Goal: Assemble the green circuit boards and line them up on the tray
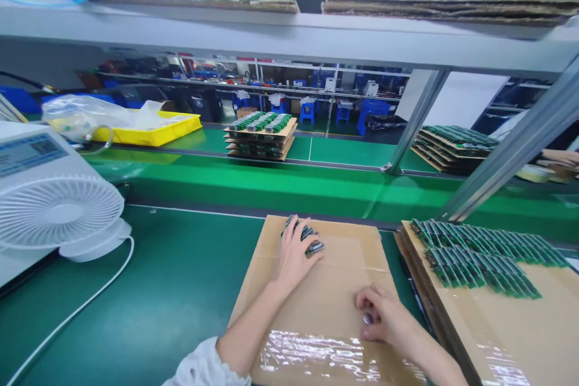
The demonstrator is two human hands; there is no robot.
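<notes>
On a brown cardboard sheet [335, 289], my left hand [293, 253] curls its fingers over a small group of circuit boards [313, 247] near the far left corner. The boards are partly covered by my fingers. Lower on the same sheet, at its right side, my right hand [384, 316] is closed with thumb and fingers bent. A small round silvery thing [368, 318] shows between them; its kind I cannot make out.
To the right, a cardboard stack [488, 325] bears rows of green circuit boards [479, 253]. A white fan [63, 214] with its cable stands left. Beyond the green ledge are stacked boards [260, 132], a yellow tray [154, 132] and a metal post [418, 117]. A shelf [271, 30] crosses overhead.
</notes>
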